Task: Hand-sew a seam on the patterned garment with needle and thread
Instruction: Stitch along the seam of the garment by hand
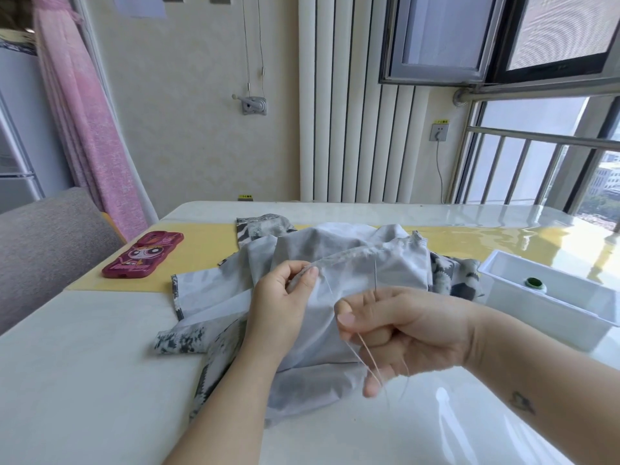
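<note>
Table [84, 380] bears patterned garment [355, 243], heaped. White tray [550, 317] just right of garment; pink phone [144, 255] well left of it. Left hand [278, 303] pinches garment's seam edge. Right hand [412, 327], fingers curled, pinches needle [375, 273] upright against garment; thread [369, 360] trails below.

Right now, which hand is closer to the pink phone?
Left. The left hand pinches the garment, right of the phone; the right hand, holding the needle, is farther right.
</note>
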`<state>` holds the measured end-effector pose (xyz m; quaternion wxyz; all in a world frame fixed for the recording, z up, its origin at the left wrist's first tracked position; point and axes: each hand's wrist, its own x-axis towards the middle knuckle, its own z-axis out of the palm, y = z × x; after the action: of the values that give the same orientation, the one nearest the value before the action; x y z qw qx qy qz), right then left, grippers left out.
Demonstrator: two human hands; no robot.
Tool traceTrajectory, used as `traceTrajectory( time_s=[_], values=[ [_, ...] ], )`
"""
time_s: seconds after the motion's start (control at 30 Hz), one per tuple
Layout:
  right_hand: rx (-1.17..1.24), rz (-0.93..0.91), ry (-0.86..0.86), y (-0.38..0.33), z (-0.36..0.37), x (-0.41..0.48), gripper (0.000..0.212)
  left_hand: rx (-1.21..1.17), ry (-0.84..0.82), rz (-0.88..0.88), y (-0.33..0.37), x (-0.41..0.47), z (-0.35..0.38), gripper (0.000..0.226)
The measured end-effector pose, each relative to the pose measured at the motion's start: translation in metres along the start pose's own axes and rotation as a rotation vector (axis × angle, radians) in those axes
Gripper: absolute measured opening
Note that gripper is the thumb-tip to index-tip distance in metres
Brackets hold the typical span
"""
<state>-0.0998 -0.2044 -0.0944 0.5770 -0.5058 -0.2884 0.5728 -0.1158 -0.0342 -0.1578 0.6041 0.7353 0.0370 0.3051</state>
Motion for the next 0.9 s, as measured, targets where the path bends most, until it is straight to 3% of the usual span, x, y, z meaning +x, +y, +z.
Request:
traceTrajectory(
  time_s=[0.13, 0.2, 0.27, 0.33, 0.43, 0.5, 0.73, 0.9],
  values=[
    [-0.098, 0.121, -0.255, 0.001, -0.004, -0.006, 0.006, 0.003, 0.008, 0.006, 0.0, 0.0, -0.001, 0.008],
    [-0.188, 0.174, -0.247, 0.0, -0.003, -0.01, 0.007, 0.009, 0.007, 0.005, 0.0, 0.0, -0.001, 0.008],
    [-0.318, 0.191, -0.063, -0.004, -0.004, -0.011, 0.01, 0.013, 0.008, 0.003, 0.001, -0.001, -0.001, 0.009],
    [-0.455, 0.138, 0.245, -0.009, -0.007, -0.009, 0.015, 0.006, 0.009, -0.005, 0.002, -0.001, -0.001, 0.01],
    [-0.7, -0.032, 0.694, -0.015, -0.009, -0.002, 0.021, 0.009, 0.009, -0.001, 0.001, -0.001, -0.001, 0.008],
    [-0.855, -0.145, 0.867, -0.015, -0.009, 0.007, 0.021, 0.008, 0.007, 0.008, 0.002, -0.001, -0.001, 0.007],
    [-1.068, -0.339, 1.024, -0.006, -0.014, 0.038, 0.018, -0.016, -0.024, 0.011, 0.004, -0.002, 0.001, 0.007],
    [-1.12, -0.347, 0.865, -0.007, -0.006, 0.028, 0.023, -0.001, -0.011, 0.031, 0.005, -0.001, 0.0, 0.006]
  ],
)
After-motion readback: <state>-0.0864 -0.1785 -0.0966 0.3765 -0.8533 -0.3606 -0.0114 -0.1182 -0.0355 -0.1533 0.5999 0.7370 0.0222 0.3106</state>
